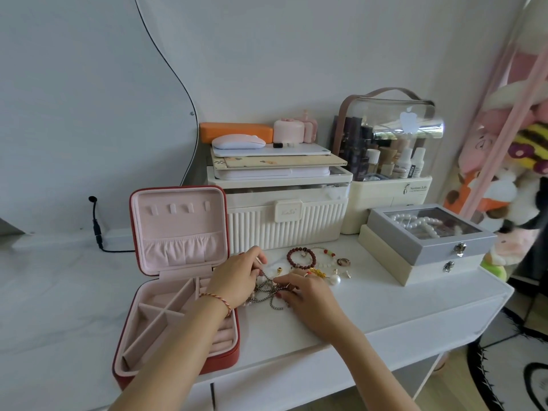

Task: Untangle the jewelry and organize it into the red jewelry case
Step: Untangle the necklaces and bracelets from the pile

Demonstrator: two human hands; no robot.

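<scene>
The red jewelry case (228, 353) lies open on the white table, its pink lining and divided compartments bare, its lid standing upright. To its right lies a tangle of silver chains (271, 292). My left hand (237, 277) pinches a strand of the tangle near its top. My right hand (305, 295) pinches the chains from the right side. Behind the hands lie a dark red bead bracelet (301, 258), a white bead bracelet with red beads (326, 256), a gold bead piece (318, 273), a pearl (335, 280) and small earrings (344, 273).
A ribbed cream storage box (284, 229) stands right behind the jewelry. A grey glass-lidded box of pearls (427, 232) sits on a cream box at the right. A clear-lidded cosmetics organizer (388, 161) is behind it. A black cable (96, 226) lies left of the case.
</scene>
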